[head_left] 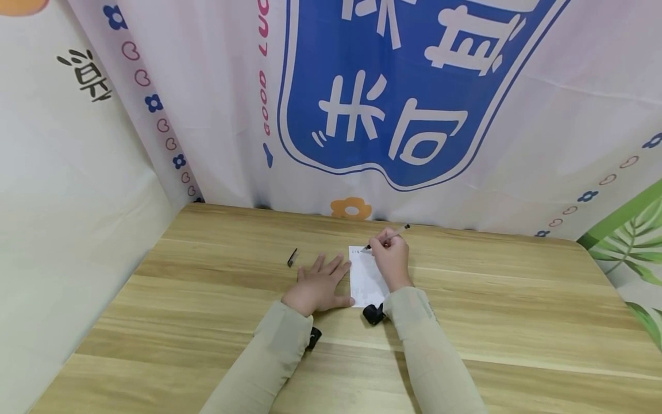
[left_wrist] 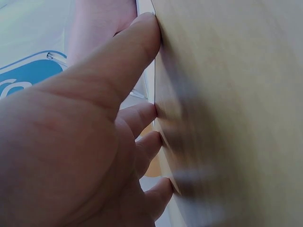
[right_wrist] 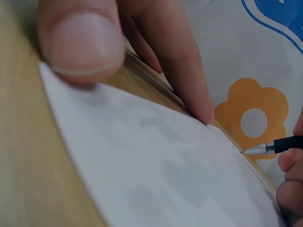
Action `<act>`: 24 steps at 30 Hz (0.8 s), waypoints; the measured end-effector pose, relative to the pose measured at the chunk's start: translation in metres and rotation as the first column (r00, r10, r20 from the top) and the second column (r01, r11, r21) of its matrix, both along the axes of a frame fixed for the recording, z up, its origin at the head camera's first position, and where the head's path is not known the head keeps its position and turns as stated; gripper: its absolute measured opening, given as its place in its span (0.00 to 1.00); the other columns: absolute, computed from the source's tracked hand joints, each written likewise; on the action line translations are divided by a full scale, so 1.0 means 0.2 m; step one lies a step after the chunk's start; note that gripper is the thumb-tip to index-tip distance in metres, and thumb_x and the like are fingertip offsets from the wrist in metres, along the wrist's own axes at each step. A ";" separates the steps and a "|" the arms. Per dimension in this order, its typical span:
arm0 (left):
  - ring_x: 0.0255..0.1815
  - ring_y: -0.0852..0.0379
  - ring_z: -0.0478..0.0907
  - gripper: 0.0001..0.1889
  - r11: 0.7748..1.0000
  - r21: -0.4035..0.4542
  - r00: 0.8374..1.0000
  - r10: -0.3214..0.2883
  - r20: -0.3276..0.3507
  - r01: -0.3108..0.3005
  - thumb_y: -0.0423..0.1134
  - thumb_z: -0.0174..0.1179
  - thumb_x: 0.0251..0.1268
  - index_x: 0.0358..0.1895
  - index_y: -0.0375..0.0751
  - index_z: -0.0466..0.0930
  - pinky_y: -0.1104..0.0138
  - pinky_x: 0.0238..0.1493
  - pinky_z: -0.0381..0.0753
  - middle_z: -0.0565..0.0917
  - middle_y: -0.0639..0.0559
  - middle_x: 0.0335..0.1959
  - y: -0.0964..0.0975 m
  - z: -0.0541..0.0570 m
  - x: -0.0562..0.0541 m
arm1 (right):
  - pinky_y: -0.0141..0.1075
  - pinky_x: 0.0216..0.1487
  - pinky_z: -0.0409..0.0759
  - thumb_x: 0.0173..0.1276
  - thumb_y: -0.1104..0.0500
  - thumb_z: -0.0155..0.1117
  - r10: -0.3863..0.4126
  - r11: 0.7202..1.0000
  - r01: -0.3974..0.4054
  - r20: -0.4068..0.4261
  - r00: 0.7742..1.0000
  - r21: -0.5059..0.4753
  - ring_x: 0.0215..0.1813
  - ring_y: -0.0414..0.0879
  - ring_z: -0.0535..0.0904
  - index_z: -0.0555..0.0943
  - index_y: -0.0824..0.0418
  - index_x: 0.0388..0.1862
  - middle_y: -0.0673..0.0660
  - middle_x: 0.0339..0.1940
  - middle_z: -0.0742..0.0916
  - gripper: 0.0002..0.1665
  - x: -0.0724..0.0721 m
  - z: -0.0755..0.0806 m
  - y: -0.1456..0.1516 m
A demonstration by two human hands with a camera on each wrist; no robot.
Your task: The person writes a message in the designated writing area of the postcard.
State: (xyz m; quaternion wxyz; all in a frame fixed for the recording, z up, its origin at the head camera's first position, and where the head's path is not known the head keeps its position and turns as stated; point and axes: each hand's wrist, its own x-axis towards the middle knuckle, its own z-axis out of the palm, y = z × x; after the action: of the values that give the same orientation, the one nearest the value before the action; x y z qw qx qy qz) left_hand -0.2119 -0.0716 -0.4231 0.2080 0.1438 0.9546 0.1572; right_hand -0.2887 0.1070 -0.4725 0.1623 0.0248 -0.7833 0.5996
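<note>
A small white sheet of paper (head_left: 366, 282) lies on the wooden table with a few small marks along its top edge. My right hand (head_left: 394, 261) pinches a black-tipped pen (head_left: 397, 232), its point touching the paper near those marks; the right wrist view shows the pen's metal tip (right_wrist: 255, 150) on the sheet. Flat on the table to the left, my left hand (head_left: 316, 289) has its fingers spread. Its thumb (right_wrist: 83, 45) and a fingertip rest on the sheet's left edge in the right wrist view. Beyond the left hand lies a pen cap (head_left: 292, 257).
The wooden table (head_left: 517, 322) reaches back to a printed cloth (head_left: 227, 115) hanging behind it. A black wrist device (head_left: 373, 314) sits by the right cuff, and another black device (head_left: 314, 338) shows beside the left sleeve.
</note>
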 end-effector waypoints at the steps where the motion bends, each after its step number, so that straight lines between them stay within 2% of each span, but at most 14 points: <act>1: 0.83 0.41 0.33 0.44 1.000 0.001 1.000 0.001 0.000 -0.001 0.62 0.60 0.70 0.83 0.55 0.50 0.29 0.72 0.40 0.46 0.55 0.84 0.00 0.00 0.00 | 0.29 0.22 0.70 0.65 0.67 0.61 0.003 1.000 -0.003 -0.001 1.000 -0.001 0.23 0.44 0.74 0.76 0.63 0.24 0.55 0.21 0.81 0.09 0.00 0.00 0.00; 13: 0.83 0.40 0.34 0.44 1.000 -0.001 1.000 -0.001 -0.006 0.001 0.62 0.60 0.69 0.83 0.55 0.51 0.29 0.71 0.41 0.46 0.55 0.84 0.00 0.00 0.00 | 0.30 0.23 0.71 0.65 0.67 0.61 0.028 1.000 -0.028 0.008 1.000 0.006 0.23 0.45 0.74 0.76 0.63 0.24 0.55 0.21 0.80 0.09 0.00 0.01 0.00; 24: 0.83 0.40 0.33 0.44 1.000 0.003 1.000 -0.003 -0.004 0.003 0.62 0.60 0.70 0.83 0.54 0.51 0.29 0.71 0.40 0.46 0.55 0.84 0.00 0.01 0.00 | 0.29 0.22 0.70 0.64 0.67 0.61 0.005 1.000 -0.005 0.001 1.000 -0.012 0.23 0.44 0.74 0.76 0.63 0.24 0.55 0.20 0.80 0.09 0.00 0.00 0.00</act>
State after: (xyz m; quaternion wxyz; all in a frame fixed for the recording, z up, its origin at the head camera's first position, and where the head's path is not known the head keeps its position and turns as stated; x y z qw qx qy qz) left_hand -0.2118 -0.0718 -0.4218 0.2058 0.1459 0.9546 0.1583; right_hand -0.2887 0.1068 -0.4722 0.1607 0.0256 -0.7796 0.6047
